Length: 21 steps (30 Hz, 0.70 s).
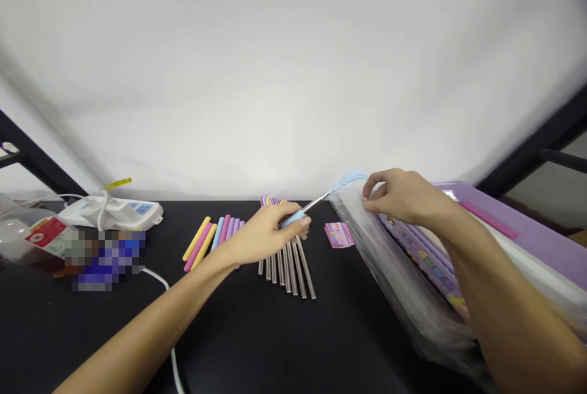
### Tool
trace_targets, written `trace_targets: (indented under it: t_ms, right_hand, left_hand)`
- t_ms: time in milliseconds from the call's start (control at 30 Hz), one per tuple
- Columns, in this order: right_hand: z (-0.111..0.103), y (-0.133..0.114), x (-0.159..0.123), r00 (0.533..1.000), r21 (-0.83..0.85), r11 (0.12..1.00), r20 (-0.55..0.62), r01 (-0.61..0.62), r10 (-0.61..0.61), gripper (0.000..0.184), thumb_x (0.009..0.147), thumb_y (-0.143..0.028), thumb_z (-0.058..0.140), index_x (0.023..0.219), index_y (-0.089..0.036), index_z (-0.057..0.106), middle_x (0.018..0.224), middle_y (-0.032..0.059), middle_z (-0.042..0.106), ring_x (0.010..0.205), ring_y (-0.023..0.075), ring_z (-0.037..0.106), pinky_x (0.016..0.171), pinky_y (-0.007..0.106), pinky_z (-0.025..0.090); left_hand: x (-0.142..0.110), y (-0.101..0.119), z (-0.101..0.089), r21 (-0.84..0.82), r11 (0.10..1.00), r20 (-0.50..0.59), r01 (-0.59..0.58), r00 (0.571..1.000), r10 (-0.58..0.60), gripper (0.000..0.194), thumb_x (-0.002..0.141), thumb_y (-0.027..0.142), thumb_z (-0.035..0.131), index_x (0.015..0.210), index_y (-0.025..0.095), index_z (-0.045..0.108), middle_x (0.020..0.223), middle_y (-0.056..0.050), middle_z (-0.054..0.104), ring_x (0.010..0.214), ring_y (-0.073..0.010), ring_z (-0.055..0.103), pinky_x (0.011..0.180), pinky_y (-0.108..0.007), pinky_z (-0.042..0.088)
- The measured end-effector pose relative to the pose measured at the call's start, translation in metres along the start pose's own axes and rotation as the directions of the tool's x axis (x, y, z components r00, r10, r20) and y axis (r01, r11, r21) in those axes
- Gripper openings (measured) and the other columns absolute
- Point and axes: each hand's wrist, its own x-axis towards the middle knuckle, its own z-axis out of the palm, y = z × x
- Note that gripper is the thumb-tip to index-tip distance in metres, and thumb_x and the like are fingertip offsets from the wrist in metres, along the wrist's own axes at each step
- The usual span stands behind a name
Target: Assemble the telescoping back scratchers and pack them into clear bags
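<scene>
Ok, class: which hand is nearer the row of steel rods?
The left hand, which lies directly over the steel rods. The right hand is off to their right, on a clear plastic bag.

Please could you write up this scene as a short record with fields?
Left hand: holds a metal rod with a blue sleeve
Right hand: on a clear plastic bag
Beside left hand: row of metal rods, coloured sleeves
Beside right hand: pink card
Surface: black table
</scene>
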Motion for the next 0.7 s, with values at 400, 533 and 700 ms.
trace_targets:
  t_ms: [400,533,700]
  right_hand:
    - [0.028,-0.041,-0.015,0.895,0.822,0.54,0.09,0.18,-0.436,0.021,0.073,-0.019,0.072,0.094,-0.016,0.068,0.098,0.0107,0.074,0.092,0.0233,0.069,0.087,0.038,0.054]
    - [0.031,-0.037,-0.015,0.802,0.801,0.562,0.189,0.207,-0.566,0.029,0.081,-0.036,0.072,0.103,-0.017,0.07,0.088,0.0077,0.073,0.091,0.0232,0.066,0.085,0.039,0.052]
    - [0.037,-0.045,-0.014,0.858,0.854,0.433,-0.03,0.289,-0.512,0.026,0.085,-0.044,0.068,0.089,-0.018,0.068,0.096,0.0071,0.07,0.091,0.0202,0.063,0.084,0.035,0.049]
  left_hand:
    - [0.006,-0.009,0.005,-0.52,0.851,0.041,0.076,0.997,-0.064,0.035,0.089,0.044,0.064,0.102,0.013,0.072,0.108,-0.012,0.072,0.106,-0.0229,0.068,0.101,-0.041,0.051]
    - [0.006,-0.01,0.001,-0.375,0.926,0.047,0.041,0.999,-0.025,0.031,0.09,0.043,0.063,0.103,0.016,0.073,0.105,-0.01,0.074,0.105,-0.0219,0.068,0.103,-0.04,0.048]
    - [0.002,-0.004,-0.01,-0.43,0.897,-0.008,0.1,0.993,-0.114,0.042,0.09,0.052,0.058,0.105,0.015,0.073,0.109,-0.015,0.072,0.101,-0.0267,0.069,0.09,-0.044,0.056]
